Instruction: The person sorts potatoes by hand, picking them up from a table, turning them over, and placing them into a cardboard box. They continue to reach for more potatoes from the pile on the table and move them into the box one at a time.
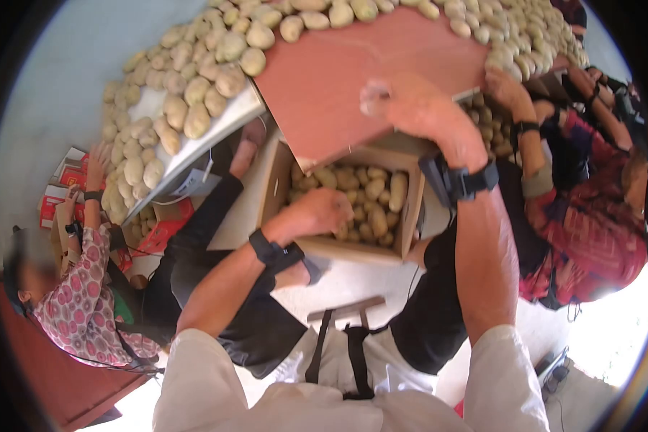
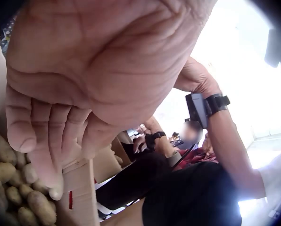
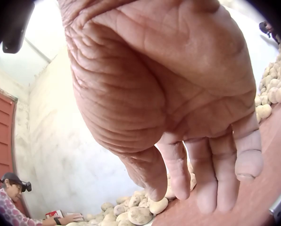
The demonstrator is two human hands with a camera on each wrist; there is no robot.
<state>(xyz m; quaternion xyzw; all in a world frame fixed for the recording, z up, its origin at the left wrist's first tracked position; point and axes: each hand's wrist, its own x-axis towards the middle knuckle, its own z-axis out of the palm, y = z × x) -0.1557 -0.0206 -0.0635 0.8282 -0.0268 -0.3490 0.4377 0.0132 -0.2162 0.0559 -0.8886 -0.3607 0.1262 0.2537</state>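
My left hand [image 1: 313, 214] is over the near left part of a cardboard box [image 1: 338, 248] filled with potatoes [image 1: 373, 216]. In the left wrist view its palm shows bare, and the loosely bent fingers [image 2: 48, 162] hang over the potatoes with nothing in them. My right hand [image 1: 417, 104], slightly blurred, is raised above the reddish-brown tabletop [image 1: 324, 86], beyond the box. The right wrist view shows its palm bare and its fingers [image 3: 206, 174] stretched down, holding nothing.
Piled potatoes [image 1: 194, 93] line the table's far and left edges, with another pile [image 1: 511, 36] at the right. A person in a patterned shirt [image 1: 86, 309] sits at the left; another in a red top [image 1: 590, 223] sits at the right. The tabletop overhangs the box's far side.
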